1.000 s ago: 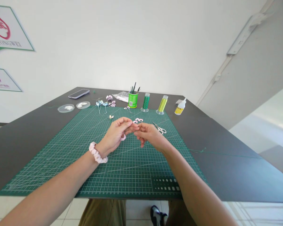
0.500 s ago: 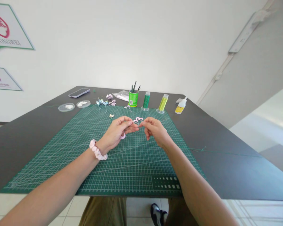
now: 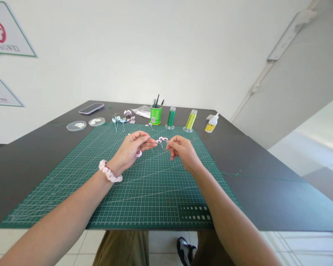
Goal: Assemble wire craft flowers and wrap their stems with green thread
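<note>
My left hand (image 3: 131, 148), with a pink scrunchie (image 3: 110, 171) on its wrist, is closed, thumb and index finger pinched together. A pink petal (image 3: 138, 153) shows beneath its fingers and seems held there; its stem is hidden. My right hand (image 3: 182, 150) faces it a short way off, fingertips pinched. Whatever lies between those fingertips is too thin to make out. In the gap between the hands, slightly beyond, several pink petals on thin stems (image 3: 161, 139) appear to lie on the green cutting mat (image 3: 144, 192).
Behind the mat stand a green can of tools (image 3: 155, 115), a dark green spool (image 3: 171, 119), a yellow-green spool (image 3: 191, 121) and a glue bottle (image 3: 211, 123). Blue wired petals (image 3: 119, 120), clear dishes (image 3: 76, 126) and a phone (image 3: 91, 108) are at the left.
My hands have moved apart, the left one going left and slightly up along with its pink petal. The petals between them have stayed in place. The view has shifted slightly.
</note>
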Tool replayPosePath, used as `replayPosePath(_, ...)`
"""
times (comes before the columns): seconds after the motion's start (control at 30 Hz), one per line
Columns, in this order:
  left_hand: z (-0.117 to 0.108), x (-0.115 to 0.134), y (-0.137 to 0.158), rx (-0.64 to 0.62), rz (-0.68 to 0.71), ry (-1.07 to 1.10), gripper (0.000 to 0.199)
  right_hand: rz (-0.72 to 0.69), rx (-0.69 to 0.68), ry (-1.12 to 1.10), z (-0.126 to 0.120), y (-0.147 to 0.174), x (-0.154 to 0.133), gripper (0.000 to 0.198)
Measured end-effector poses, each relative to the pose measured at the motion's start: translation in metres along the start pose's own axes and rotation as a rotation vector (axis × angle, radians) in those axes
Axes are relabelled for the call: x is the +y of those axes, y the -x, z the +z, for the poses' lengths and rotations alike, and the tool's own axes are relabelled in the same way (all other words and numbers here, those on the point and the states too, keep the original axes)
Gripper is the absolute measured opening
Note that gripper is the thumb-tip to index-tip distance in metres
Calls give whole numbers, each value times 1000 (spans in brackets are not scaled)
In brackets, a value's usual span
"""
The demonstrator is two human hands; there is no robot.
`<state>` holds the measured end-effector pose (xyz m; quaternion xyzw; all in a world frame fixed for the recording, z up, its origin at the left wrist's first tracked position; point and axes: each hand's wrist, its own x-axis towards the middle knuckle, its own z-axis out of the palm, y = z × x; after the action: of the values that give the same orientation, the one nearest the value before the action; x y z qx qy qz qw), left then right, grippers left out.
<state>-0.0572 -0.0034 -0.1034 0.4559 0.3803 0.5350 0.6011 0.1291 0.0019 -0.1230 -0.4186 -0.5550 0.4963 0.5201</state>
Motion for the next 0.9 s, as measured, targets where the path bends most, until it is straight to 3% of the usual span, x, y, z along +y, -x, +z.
replayPosePath(0.27,-7,10,-4,48,36,24,16,-54,165,-15,-13,-6,-3,29)
replayPosePath(0.37,-5,7,-2,-17,-2,26,14,-36,85,-12,-4,-3,0,24)
replayPosePath(0.43,-2,4,-1,-64,-43,17,14,-1,-51,-76,4,1,0,15)
replayPosePath(0.53,2,0,0,-82,-86,-23,14,124,-280,-148,11,7,-1,28)
replayPosePath(0.63,2,-2,-1,-71,-97,-24,15,165,-405,-101,11,8,0,29)
replayPosePath(0.9,-3,-9,-5,-26,-70,44,13,132,-307,98,8,6,1,15)
